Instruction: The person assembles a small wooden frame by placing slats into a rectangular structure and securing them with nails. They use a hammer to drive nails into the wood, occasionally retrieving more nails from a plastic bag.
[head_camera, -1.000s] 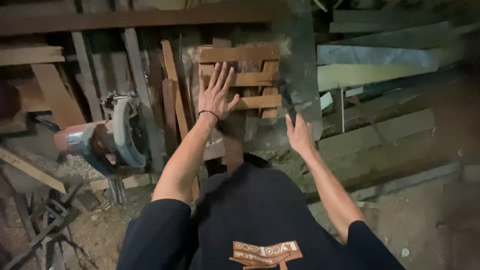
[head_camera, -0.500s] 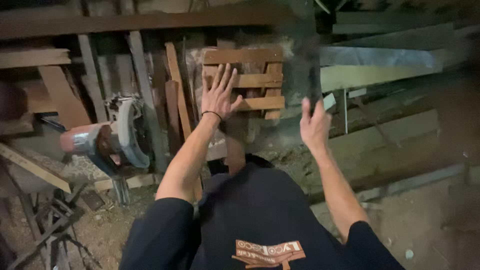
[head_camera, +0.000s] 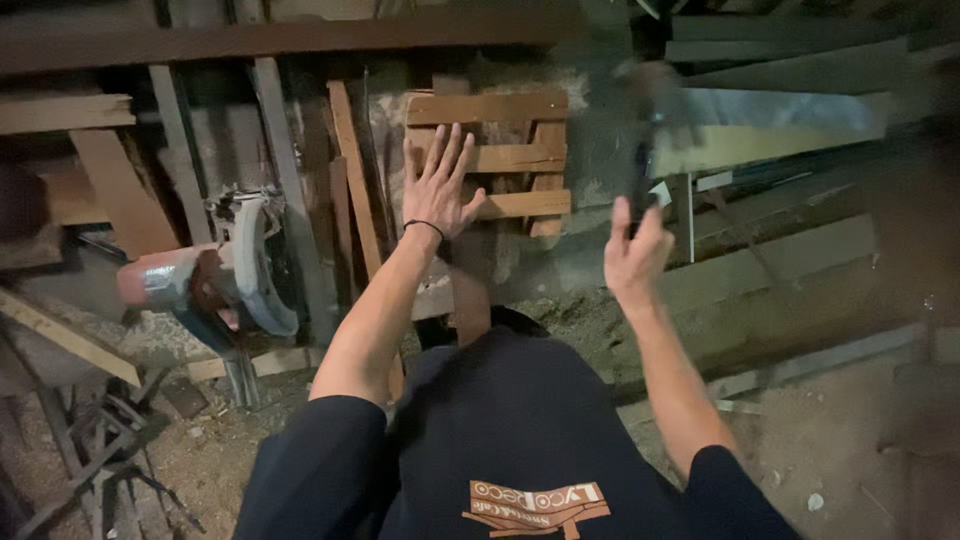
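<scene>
The left hand (head_camera: 437, 190) is pressed flat, fingers spread wide, on a small wooden slat frame (head_camera: 500, 160) that lies ahead among the boards. The right hand (head_camera: 635, 255) is raised beside it, fingers wrapped around a dark, motion-blurred hammer (head_camera: 645, 130). A circular saw (head_camera: 215, 275) is seen well to the left.

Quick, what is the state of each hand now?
Left hand: open, flat on the wooden slat frame.
Right hand: closed on a dark, blurred tool handle.
</scene>
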